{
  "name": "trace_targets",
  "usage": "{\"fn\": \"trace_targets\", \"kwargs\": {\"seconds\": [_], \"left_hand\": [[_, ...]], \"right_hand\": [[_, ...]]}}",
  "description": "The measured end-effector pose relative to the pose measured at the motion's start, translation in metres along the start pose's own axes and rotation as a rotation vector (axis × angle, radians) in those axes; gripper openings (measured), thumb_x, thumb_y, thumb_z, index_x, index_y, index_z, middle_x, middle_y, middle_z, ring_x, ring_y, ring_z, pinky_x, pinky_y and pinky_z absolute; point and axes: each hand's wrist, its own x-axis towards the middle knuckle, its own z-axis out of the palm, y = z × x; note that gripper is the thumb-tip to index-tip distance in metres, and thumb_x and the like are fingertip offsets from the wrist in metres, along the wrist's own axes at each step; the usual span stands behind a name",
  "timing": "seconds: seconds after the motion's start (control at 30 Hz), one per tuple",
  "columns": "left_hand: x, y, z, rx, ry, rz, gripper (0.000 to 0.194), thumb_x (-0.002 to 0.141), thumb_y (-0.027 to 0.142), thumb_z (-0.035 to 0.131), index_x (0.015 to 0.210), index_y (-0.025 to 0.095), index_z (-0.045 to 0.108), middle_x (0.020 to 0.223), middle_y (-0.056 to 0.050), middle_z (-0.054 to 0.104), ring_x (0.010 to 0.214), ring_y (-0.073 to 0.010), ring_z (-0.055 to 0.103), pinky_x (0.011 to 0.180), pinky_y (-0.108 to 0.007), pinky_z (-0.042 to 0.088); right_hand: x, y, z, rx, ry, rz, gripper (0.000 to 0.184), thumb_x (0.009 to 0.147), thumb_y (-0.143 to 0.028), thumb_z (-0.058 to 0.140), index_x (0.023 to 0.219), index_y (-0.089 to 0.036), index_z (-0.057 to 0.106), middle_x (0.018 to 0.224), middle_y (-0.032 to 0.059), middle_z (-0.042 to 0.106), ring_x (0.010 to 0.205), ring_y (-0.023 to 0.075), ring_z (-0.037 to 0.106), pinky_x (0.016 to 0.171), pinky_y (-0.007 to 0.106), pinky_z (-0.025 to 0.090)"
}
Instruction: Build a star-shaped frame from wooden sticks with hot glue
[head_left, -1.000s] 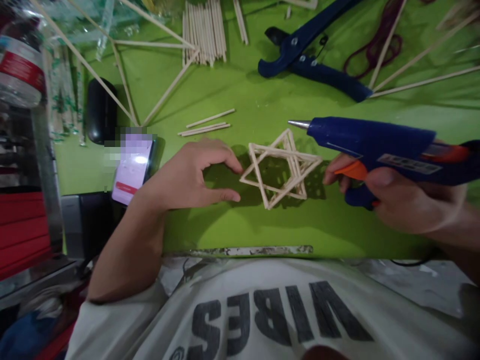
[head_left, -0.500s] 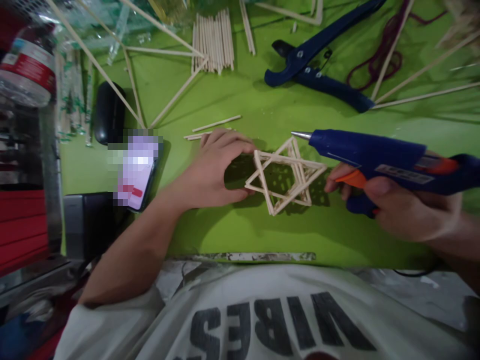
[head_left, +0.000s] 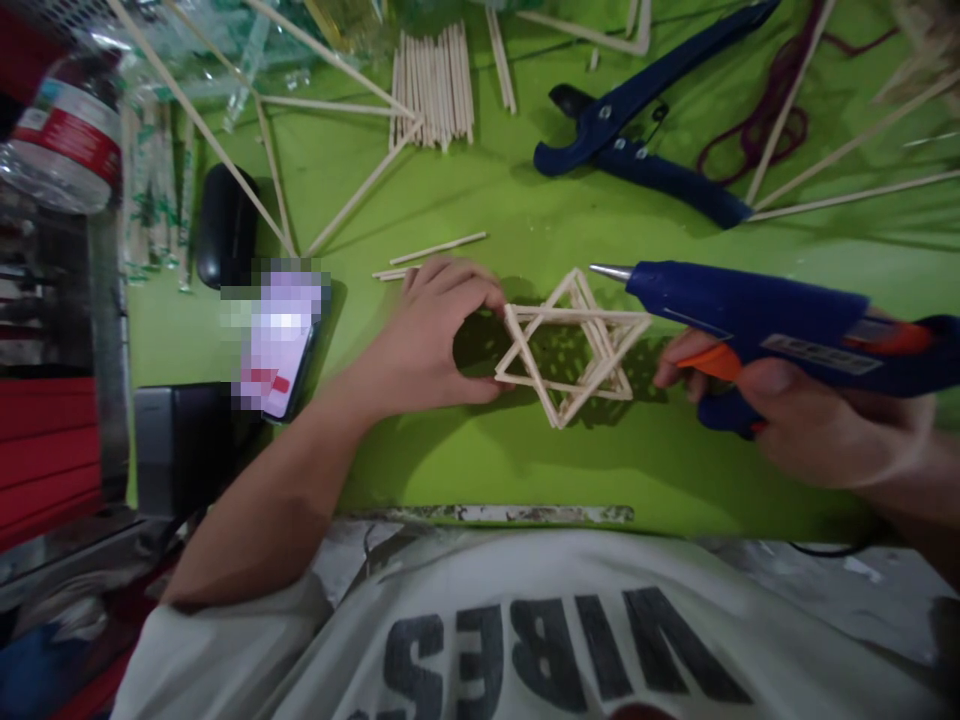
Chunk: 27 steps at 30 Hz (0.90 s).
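Two hands apart. Gripping blue glue gun [head_left: 750, 297] in right hand [head_left: 817, 420], nozzle [head_left: 611, 271] near top tip of stick star [head_left: 574, 316] on green table [head_left: 480, 465] between hands. Curving left hand [head_left: 424, 350] at star's left tips; can't tell if pinching.

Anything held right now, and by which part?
Right grip: blue glue gun, by its handle, a finger at the orange trigger. Left grip: at the stick star's left points; can't tell whether it's clamped.
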Motion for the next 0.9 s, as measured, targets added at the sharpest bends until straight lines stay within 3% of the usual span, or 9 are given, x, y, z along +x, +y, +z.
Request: {"fn": "trace_targets", "kwargs": {"seconds": [0.27, 0.37, 0.53, 0.6, 0.67, 0.7, 0.8, 0.9], "left_hand": [[-0.002, -0.009, -0.006, -0.009, 0.071, 0.006, 0.059, 0.071, 0.042, 0.104, 0.107, 0.03, 0.059, 0.142, -0.011, 0.077, 0.137, -0.0419, 0.069, 0.121, -0.066, 0.058], [0.0, -0.014, -0.007, -0.028, 0.157, -0.005, 0.066, 0.071, 0.055, 0.11, 0.101, 0.031, 0.057, 0.137, -0.012, 0.078, 0.132, -0.0423, 0.071, 0.116, -0.069, 0.059], [-0.001, -0.017, -0.012, 0.0, 0.008, -0.002, 0.075, 0.075, 0.081, 0.108, 0.091, 0.026, 0.06, 0.133, -0.015, 0.079, 0.134, -0.0451, 0.069, 0.119, -0.069, 0.053], [-0.001, -0.02, -0.012, -0.04, 0.036, 0.002, 0.084, 0.07, 0.093, 0.104, 0.091, 0.027, 0.057, 0.126, -0.014, 0.077, 0.127, -0.042, 0.07, 0.116, -0.066, 0.056], [-0.002, -0.022, -0.01, -0.083, 0.117, -0.005, 0.086, 0.069, 0.09, 0.106, 0.11, 0.026, 0.068, 0.136, -0.016, 0.076, 0.131, -0.0423, 0.07, 0.119, -0.066, 0.057], [-0.003, -0.023, -0.008, -0.085, 0.139, -0.007, 0.091, 0.071, 0.084, 0.109, 0.129, 0.024, 0.072, 0.148, -0.018, 0.075, 0.14, -0.0441, 0.069, 0.123, -0.067, 0.056], [-0.003, -0.022, -0.007, -0.044, 0.068, -0.012, 0.117, 0.081, 0.062, 0.108, 0.18, 0.027, 0.054, 0.177, -0.017, 0.065, 0.164, -0.0466, 0.057, 0.14, -0.07, 0.044], [-0.002, -0.02, -0.009, -0.058, -0.017, 0.008, 0.116, 0.085, 0.056, 0.102, 0.186, 0.032, 0.049, 0.178, -0.016, 0.065, 0.167, -0.0468, 0.055, 0.143, -0.069, 0.041]], "right_hand": [[0.003, -0.005, 0.004, 0.019, 0.012, -0.053, 0.015, 0.11, -0.038, 0.09, 0.111, -0.026, 0.099, 0.097, 0.0076, 0.093, 0.074, 0.0245, 0.088, 0.062, 0.031, 0.076], [0.004, -0.007, 0.005, 0.021, 0.012, -0.05, 0.015, 0.11, -0.037, 0.09, 0.116, -0.027, 0.098, 0.098, 0.0076, 0.093, 0.073, 0.0233, 0.087, 0.062, 0.03, 0.076], [0.009, -0.014, 0.006, -0.029, -0.018, -0.013, 0.016, 0.109, -0.039, 0.091, 0.109, -0.025, 0.098, 0.095, 0.0083, 0.092, 0.062, 0.018, 0.078, 0.065, 0.028, 0.075], [0.011, -0.015, 0.006, -0.036, -0.024, -0.022, 0.017, 0.109, -0.039, 0.09, 0.109, -0.024, 0.098, 0.093, 0.0089, 0.092, 0.06, 0.0174, 0.078, 0.063, 0.027, 0.073], [0.01, -0.014, 0.007, -0.038, -0.03, -0.009, 0.016, 0.11, -0.038, 0.089, 0.109, -0.024, 0.098, 0.093, 0.0092, 0.093, 0.062, 0.0183, 0.081, 0.06, 0.024, 0.072], [0.01, -0.013, 0.007, -0.043, -0.037, -0.001, 0.015, 0.109, -0.037, 0.09, 0.109, -0.024, 0.098, 0.093, 0.0092, 0.093, 0.063, 0.0187, 0.082, 0.059, 0.023, 0.071], [0.007, -0.007, 0.007, -0.069, -0.054, -0.004, 0.013, 0.107, -0.034, 0.092, 0.106, -0.024, 0.099, 0.092, 0.0099, 0.093, 0.062, 0.0192, 0.084, 0.055, 0.021, 0.069], [0.006, -0.004, 0.006, -0.056, -0.073, -0.01, 0.011, 0.106, -0.032, 0.092, 0.108, -0.024, 0.099, 0.091, 0.0098, 0.093, 0.064, 0.0217, 0.086, 0.055, 0.023, 0.07]]}}
